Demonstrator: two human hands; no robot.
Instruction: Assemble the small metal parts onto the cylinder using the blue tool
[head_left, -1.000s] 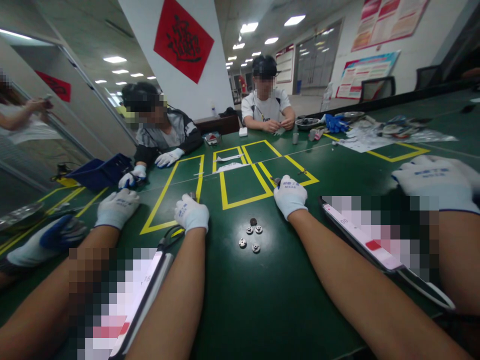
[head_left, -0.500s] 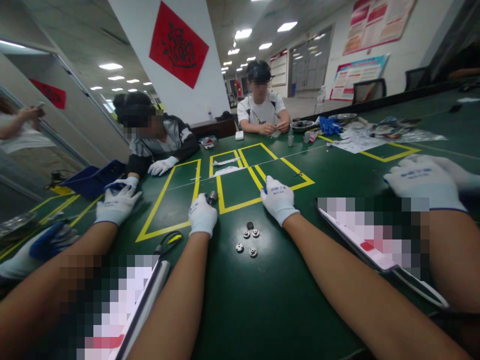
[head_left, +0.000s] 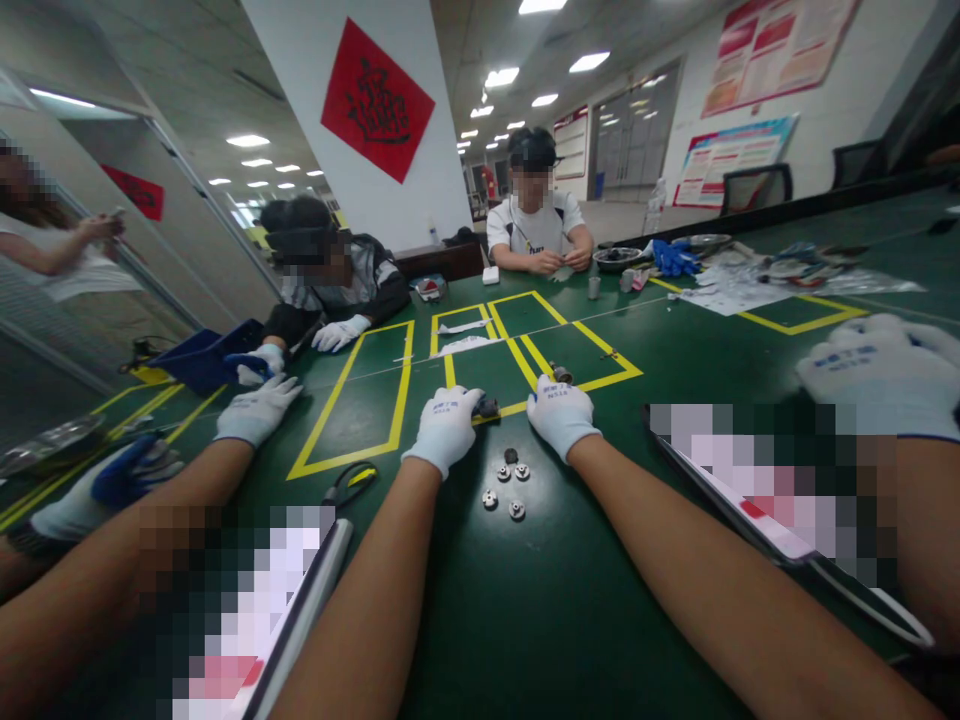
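At a green table (head_left: 510, 620), your gloved left hand (head_left: 446, 430) is pinching a dark part (head_left: 489, 409) near yellow tape (head_left: 512, 408), while your gloved right hand (head_left: 562, 412) is pinching a metal piece (head_left: 561, 374), apparently cylindrical. Five small discs (head_left: 522, 472) are lying between your forearms, just nearer you.

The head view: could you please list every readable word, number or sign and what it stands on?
"NS18" or "N518", on the left glove.
"NS18" or "N518", on the right glove.
Too blurred, small or obscured to read: both gloves' upper line, red diamond sign, wall posters, white shirt, screens.
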